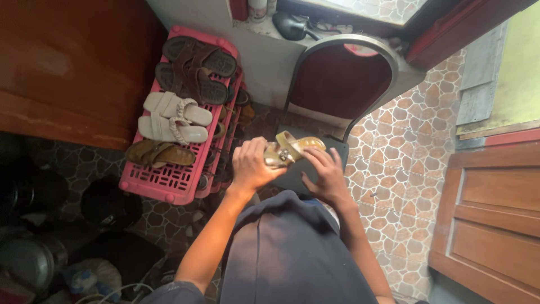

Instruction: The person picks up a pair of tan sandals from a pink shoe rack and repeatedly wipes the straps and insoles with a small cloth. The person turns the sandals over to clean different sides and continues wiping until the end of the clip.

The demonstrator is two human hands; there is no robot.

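My left hand [253, 164] grips a gold-coloured sandal [292, 148] with a metal buckle, holding it up in front of me. My right hand [326, 175] is beside it, its fingers touching the sandal's strap near the buckle. Both hands hover above the dark seat of a chair [340, 84] with a red padded back and a grey metal frame. My lap in dark cloth fills the bottom of the view.
A pink plastic shoe rack [163, 183] stands to the left, holding dark brown sandals [194, 67], white sandals [174, 118] and a brown pair [160, 153]. Wooden furniture [67, 62] lies at far left, a wooden door [495, 202] at right, pots [28, 259] at lower left.
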